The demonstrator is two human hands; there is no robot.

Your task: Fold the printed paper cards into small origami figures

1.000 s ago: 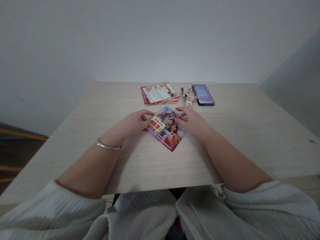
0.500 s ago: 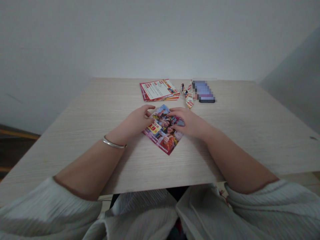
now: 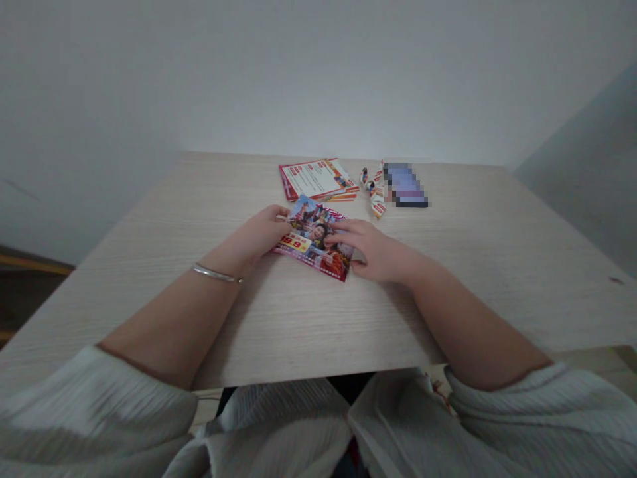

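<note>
A colourful printed flyer [image 3: 312, 251] with a photo of people and large price figures is between my hands, near the middle of the table. At its left edge, my left hand [image 3: 263, 232] is closed on the flyer, thumb over the front and part of the fingers hidden. My right hand [image 3: 381, 252] has its fingers stretched over the flyer's right side, touching its face. The right thumb is apart from the fingers, beside the flyer's right edge. A silver bangle [image 3: 217, 274] circles my left wrist.
Behind the flyer lies a stack of flyers [image 3: 316, 178], the top one mostly white with red labels. To its right are twisted, folded paper pieces [image 3: 374, 192] and a phone [image 3: 405, 184] with a blurred screen. A wall [image 3: 318, 79] stands behind the pale wooden table [image 3: 472, 265].
The flyer has turned from a diamond-like angle to lie more level, and shifted slightly up and left. My left hand moved left with it; my right fingers now spread across its right side.
</note>
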